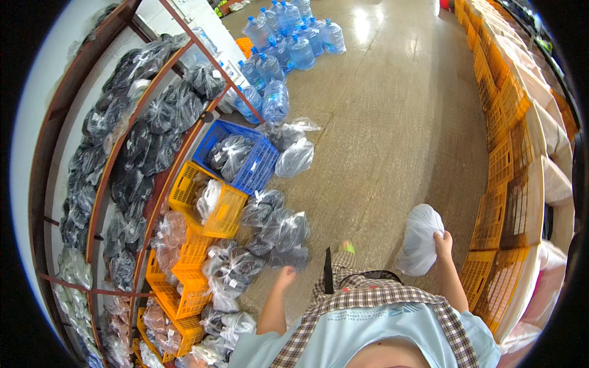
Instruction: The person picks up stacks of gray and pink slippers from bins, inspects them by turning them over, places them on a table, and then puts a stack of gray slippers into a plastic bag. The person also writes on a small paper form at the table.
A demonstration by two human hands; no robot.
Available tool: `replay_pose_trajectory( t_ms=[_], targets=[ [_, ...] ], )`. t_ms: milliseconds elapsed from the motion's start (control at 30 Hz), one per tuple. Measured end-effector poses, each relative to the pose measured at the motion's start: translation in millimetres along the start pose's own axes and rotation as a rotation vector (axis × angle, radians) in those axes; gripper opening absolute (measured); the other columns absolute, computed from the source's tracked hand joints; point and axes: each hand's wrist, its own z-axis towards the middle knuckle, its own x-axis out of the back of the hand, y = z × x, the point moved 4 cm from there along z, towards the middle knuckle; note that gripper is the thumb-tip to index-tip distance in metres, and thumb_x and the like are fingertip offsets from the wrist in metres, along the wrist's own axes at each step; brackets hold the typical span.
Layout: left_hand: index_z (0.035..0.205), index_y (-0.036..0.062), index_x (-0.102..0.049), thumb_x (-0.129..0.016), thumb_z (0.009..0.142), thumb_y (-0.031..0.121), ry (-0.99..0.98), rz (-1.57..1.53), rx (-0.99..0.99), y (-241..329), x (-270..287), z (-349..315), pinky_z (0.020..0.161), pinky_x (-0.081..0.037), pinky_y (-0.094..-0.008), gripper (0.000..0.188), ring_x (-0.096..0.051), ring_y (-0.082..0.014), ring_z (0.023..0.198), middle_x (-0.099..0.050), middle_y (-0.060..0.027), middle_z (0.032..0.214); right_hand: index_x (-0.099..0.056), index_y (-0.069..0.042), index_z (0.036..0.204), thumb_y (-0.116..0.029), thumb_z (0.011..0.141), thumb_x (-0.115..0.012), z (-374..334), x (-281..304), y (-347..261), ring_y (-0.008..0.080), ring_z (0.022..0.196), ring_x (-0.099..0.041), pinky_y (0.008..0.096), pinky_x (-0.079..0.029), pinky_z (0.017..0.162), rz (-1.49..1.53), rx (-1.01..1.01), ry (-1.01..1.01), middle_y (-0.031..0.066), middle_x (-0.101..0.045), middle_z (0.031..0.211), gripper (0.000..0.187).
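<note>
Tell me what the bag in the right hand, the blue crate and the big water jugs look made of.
Bag: likely thin plastic film, whitish with a soft sheen; it wrinkles and gathers at the grip.
Blue crate: probably rigid moulded plastic; its walls are a regular lattice.
Water jugs: seemingly glossy, blue-tinted plastic, see-through with highlights.

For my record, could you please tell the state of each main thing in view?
Right hand: closed on white bag
White bag: gathered at neck
Left hand: curled, nothing visible inside
Blue crate: open-topped, dark bag inside
Blue bottles: grouped, mostly upright
Brown rack: loaded with filled bags
</note>
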Motion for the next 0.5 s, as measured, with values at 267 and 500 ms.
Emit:
replay_pose_trajectory(
  t_ms=[267,500],
  targets=[
    [0.093,0.0024,-0.062,-0.06,0.078,0.017,-0.159,0.322,0.3,53,43,196,0.068,-0.049,-0.0368,0.021,-0.062,-0.0222,0.072,-0.065,-0.0117,0.085,-0.058,0.005,0.1,-0.012,0.084,-0.058,188,-110,-177,0.0164,0.074,-0.059,0.0306,-0.047,0.068,0.429,-0.162,-0.044,0.0076,-0.063,0.088,0.024],
    [0.108,0.0038,-0.055,-0.06,0.082,0.02,0.013,0.402,-0.134,354,89,394,0.074,-0.049,-0.0352,0.032,-0.059,-0.0199,0.087,-0.062,-0.0101,0.094,-0.059,0.003,0.095,-0.012,0.084,-0.058,342,-167,-323,0.0154,0.07,-0.059,0.0294,-0.047,0.064,0.472,-0.084,-0.024,0.0058,-0.062,0.084,0.019]
  ],
)
